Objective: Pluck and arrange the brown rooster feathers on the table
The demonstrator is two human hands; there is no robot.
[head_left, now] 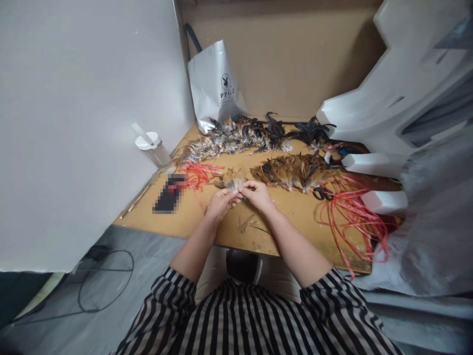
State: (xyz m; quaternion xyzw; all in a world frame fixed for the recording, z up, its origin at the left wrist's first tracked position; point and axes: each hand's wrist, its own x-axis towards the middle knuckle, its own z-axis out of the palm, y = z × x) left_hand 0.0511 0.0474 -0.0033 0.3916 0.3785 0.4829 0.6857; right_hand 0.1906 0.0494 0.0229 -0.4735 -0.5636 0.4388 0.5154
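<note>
Close together over the middle of the wooden table (pixel 295 224), my left hand (pixel 221 201) and my right hand (pixel 257 193) both pinch a small bunch of feathers (pixel 234 180). Its pale fluffy base lies at my fingertips, and the brownish tips point away from me. Just beyond my right hand stretches a row of brown feather bunches (pixel 295 170). Further back lies a longer pile of darker, mottled feathers (pixel 240 135). A few loose feathers (pixel 247 225) are scattered on the tabletop below my hands.
Red plastic strips (pixel 199 173) lie left of my hands, near a blurred-out dark object (pixel 170 195). Right are black-handled scissors (pixel 322 193) and a tangle of red strips (pixel 354 212). A lidded cup (pixel 157 150) and a silver bag (pixel 212 84) stand by the wall.
</note>
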